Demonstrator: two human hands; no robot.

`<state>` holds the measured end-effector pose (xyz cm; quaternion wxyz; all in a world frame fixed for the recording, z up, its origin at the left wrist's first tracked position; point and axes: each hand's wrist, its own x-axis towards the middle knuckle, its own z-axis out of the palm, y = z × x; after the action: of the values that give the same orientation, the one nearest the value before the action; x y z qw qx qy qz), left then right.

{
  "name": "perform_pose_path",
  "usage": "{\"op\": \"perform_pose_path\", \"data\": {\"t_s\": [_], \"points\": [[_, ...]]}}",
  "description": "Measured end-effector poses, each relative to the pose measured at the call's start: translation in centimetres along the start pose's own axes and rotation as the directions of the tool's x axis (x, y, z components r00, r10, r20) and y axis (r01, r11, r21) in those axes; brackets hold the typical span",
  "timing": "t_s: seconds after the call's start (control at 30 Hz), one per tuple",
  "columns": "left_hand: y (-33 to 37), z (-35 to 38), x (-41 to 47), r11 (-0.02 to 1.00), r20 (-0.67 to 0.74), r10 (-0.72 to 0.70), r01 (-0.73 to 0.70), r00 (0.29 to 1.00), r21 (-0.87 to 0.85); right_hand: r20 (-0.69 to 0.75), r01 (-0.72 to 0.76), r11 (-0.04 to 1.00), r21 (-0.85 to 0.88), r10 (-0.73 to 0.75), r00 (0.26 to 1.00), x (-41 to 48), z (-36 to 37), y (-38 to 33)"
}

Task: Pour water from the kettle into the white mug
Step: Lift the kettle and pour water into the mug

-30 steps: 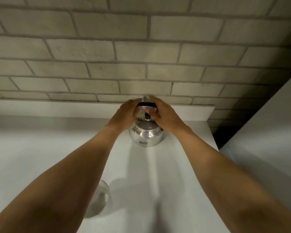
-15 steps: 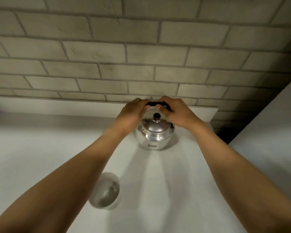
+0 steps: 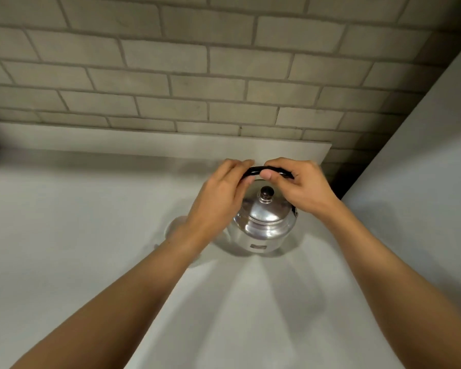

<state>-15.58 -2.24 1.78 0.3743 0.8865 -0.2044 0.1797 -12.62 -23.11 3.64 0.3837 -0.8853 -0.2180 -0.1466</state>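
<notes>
White counter (image 3: 91, 262): both hands grip kettle (image 3: 264, 227) handle (image 3: 253, 170); mug seemingly hidden.

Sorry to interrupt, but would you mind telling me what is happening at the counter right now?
A person has both hands on the black handle of a shiny metal kettle, the left hand and right hand gripping it from either side. The kettle's lid is on and it looks upright over the white counter. A pale round shape, possibly the mug, shows behind the left wrist. No water is being poured.
</notes>
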Motion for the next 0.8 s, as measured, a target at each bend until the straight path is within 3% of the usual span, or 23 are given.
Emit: {"op": "perform_pose_path", "data": {"t_s": [0.13, 0.23, 0.37, 0.53, 0.8], "points": [[0.8, 1.3, -6.1, 0.973, -0.122, 0.163, -0.138, 0.979, 0.186, 0.004, 0.0, 1.0, -0.006, 0.0, 1.0, -2.8, -0.5, -0.9], [1.0, 2.9, -10.0, 0.924, -0.087, 0.289, -0.253, 0.953, 0.287, 0.013, -0.007, 0.999, -0.033, 0.008, 1.0, -4.0, -0.6, -1.8], [1.7, 4.3, -12.7, 0.906, 0.009, 0.212, -0.2, 0.977, 0.372, 0.031, -0.007, 0.998, -0.062, 0.009, 0.999, -4.9, -0.4, -2.7], [2.1, 4.2, -13.6, 0.875, -0.012, 0.205, -0.178, 0.979, 0.449, 0.047, -0.007, 0.996, -0.087, 0.011, 0.999, -5.1, -0.1, -3.9], [1.7, 3.6, -13.4, 0.934, 0.004, 0.151, -0.144, 0.989, 0.328, 0.132, 0.026, 0.986, -0.166, -0.004, 0.991, -4.8, -0.2, -6.6]]}}
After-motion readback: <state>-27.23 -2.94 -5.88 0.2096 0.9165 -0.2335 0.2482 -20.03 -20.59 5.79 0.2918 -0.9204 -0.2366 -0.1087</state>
